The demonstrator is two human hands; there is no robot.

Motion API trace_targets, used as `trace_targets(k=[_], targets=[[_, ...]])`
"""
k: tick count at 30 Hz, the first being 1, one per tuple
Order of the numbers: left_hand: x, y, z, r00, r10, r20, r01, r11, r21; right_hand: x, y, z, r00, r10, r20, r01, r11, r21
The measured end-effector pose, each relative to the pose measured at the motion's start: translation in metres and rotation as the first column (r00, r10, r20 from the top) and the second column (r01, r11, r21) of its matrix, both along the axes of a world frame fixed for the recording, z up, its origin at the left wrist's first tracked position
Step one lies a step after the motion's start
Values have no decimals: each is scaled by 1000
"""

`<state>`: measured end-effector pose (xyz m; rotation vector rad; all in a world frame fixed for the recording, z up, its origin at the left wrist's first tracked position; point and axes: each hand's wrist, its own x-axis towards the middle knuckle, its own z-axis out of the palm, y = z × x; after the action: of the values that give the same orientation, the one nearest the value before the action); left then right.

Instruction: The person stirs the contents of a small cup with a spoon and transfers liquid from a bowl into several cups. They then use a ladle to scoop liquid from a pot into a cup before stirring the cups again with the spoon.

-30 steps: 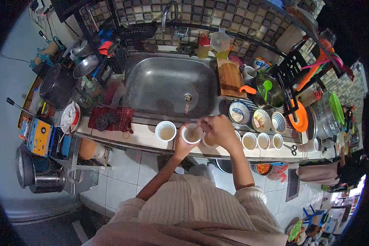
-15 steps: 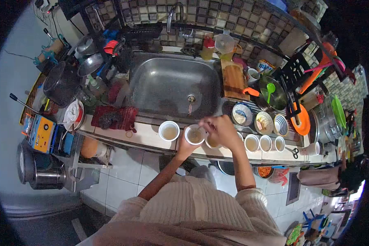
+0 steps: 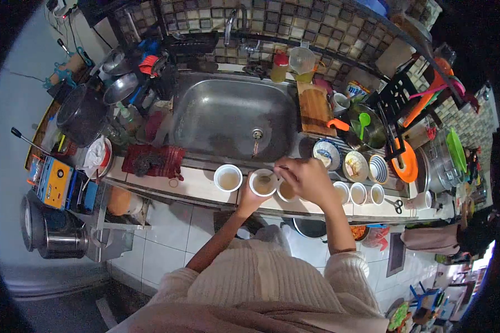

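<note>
My left hand (image 3: 249,203) wraps around a white cup (image 3: 252,178) of cloudy pale brown liquid at the counter's front edge. Over its rim, my right hand (image 3: 306,180) pinches a spoon (image 3: 268,177) whose lower end dips into the liquid. Close on the left stands another filled white cup (image 3: 216,172). A third cup (image 3: 286,193) sits partly hidden beneath my right hand. Farther right, several similar white cups (image 3: 358,193) line the counter edge, the nearest partly covered by my right hand.
Behind the cups lies a steel sink (image 3: 205,100). A dark red cloth (image 3: 169,161) is to its left, a wooden cutting board (image 3: 315,108) to its right. Used bowls (image 3: 354,166), a pan (image 3: 374,131) with a green spoon, and scissors (image 3: 398,206) occupy the right side.
My right hand has shifted slightly right and down, and the spoon shows more clearly in the cup. My left hand still holds the same cup in nearly the same place.
</note>
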<state>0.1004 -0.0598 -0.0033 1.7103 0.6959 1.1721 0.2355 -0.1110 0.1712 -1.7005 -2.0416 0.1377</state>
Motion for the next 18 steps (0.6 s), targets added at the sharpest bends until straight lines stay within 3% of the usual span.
trace_targets(k=[2, 4, 12, 15, 16, 18], targets=[[-3, -1, -1, 999, -3, -42, 2, 1000, -22, 2, -9, 4, 999, -30, -15, 30, 999, 10], [-3, 2, -3, 997, -21, -75, 19, 999, -31, 2, -14, 5, 998, -7, -66, 20, 981, 193], [-3, 6, -20, 997, -77, 4, 77, 993, -86, -5, -54, 3, 975, -128, -183, 182, 930, 319], [-5, 6, -25, 995, -71, -71, 66, 996, -67, -6, -62, -3, 944, -112, -310, 254, 847, 467], [-5, 4, -22, 998, -61, -32, 59, 997, -55, -5, -65, -8, 944, -112, -310, 253, 848, 466], [-6, 0, -16, 999, -50, 5, 50, 998, -46, -3, -71, -21, 827, -204, -524, 424, 838, 343]])
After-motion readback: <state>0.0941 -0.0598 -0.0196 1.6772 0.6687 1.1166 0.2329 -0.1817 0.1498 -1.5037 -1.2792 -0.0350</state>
